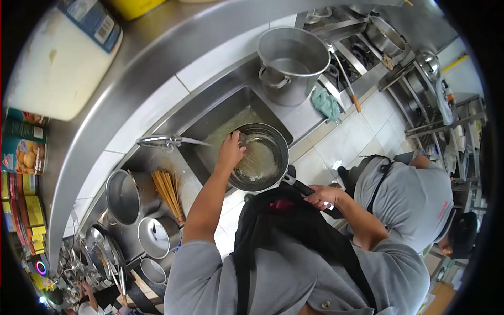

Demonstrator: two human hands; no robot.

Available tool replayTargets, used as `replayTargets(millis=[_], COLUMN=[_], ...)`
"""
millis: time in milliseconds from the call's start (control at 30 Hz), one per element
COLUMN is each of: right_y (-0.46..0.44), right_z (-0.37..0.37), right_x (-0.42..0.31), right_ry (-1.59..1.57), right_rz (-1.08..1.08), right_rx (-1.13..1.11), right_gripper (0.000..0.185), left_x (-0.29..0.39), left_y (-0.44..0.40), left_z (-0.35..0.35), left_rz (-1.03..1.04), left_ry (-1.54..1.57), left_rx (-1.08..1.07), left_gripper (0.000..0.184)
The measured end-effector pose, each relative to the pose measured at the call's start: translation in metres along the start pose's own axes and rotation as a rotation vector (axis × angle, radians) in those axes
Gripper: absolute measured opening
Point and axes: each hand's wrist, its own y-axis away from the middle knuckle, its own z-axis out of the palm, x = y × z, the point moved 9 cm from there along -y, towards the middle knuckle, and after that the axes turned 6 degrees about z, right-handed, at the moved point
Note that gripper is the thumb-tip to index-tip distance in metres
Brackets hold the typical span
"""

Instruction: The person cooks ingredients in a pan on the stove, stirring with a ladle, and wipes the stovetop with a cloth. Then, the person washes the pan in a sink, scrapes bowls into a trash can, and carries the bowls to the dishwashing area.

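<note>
A dark frying pan (257, 170) with cloudy liquid in it is tilted over the near right edge of a steel sink (191, 126). My right hand (320, 197) is wrapped round the pan's black handle (297, 185). Inside the pan's upper left side is my left hand (231, 151), its fingers closed on a scrubber (242, 139), small and partly hidden. Water runs from the faucet (160, 140) toward the sink, left of the pan.
A big pot (294, 63) and a green cloth (325, 104) stand beyond the sink. Left are more pots (128, 197) and a bundle of sticks (168, 194). A co-worker (401, 199) bends at the right, near a rack (420, 105).
</note>
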Motion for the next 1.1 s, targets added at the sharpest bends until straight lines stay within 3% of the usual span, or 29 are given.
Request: replayTargets(millis=[67,133,233,300,467,567,633,700,733,833,900,967,1033,1100], right_y=[-0.004,-0.002,-0.014,-0.038,-0.097,-0.098,-0.107,-0.118,-0.120,-0.118,-0.118,-0.110,-0.113,-0.127], right_z=[0.006,0.017,0.038,0.049,0.067,0.088,0.089,0.089,0.089,0.094,0.093,0.102,0.101,0.094], right_x=[0.004,-0.003,-0.012,-0.013,-0.039,-0.054,-0.060,-0.070,-0.073,-0.085,-0.106,-0.122,-0.130,-0.136], right_ry=[0.117,0.303,0.539,0.666,1.060,1.122,1.160,1.250,1.259,1.309,1.423,1.511,1.592,1.624], right_rz=[-0.004,-0.004,0.027,0.029,-0.032,-0.042,-0.014,-0.033,-0.030,-0.030,-0.084,-0.130,-0.213,-0.297], right_rx=[-0.001,0.041,0.028,0.001,0.084,0.095,0.101,0.105,0.099,0.122,0.188,0.245,0.286,0.305], right_gripper=[0.021,0.013,0.011,0.009,0.009,0.014,0.018,0.019,0.019,0.016,0.016,0.019,0.026,0.029], left_x=[-0.010,-0.017,-0.029,-0.060,-0.053,-0.121,-0.102,-0.055,-0.064,-0.132,-0.118,-0.056,-0.090,-0.146], left_y=[0.021,0.054,0.081,0.095,0.167,0.187,0.202,0.200,0.198,0.207,0.216,0.210,0.209,0.218], left_z=[0.005,0.020,-0.006,-0.056,-0.050,-0.117,-0.108,-0.081,-0.090,-0.127,-0.111,-0.088,-0.102,-0.132], left_rz=[-0.043,-0.130,-0.103,-0.223,-0.188,-0.404,-0.443,-0.195,-0.203,-0.566,-0.563,-0.172,-0.137,-0.562], left_ry=[0.026,0.281,0.236,0.099,0.079,0.144,0.191,-0.053,-0.054,0.177,0.224,-0.116,-0.109,0.048], left_rx=[-0.025,-0.240,-0.231,-0.017,-0.227,-0.027,0.027,-0.037,-0.030,0.095,0.126,0.050,0.080,-0.003], left_gripper=[0.065,0.063,0.061,0.060,0.053,0.056,0.055,0.052,0.052,0.058,0.056,0.050,0.054,0.068])
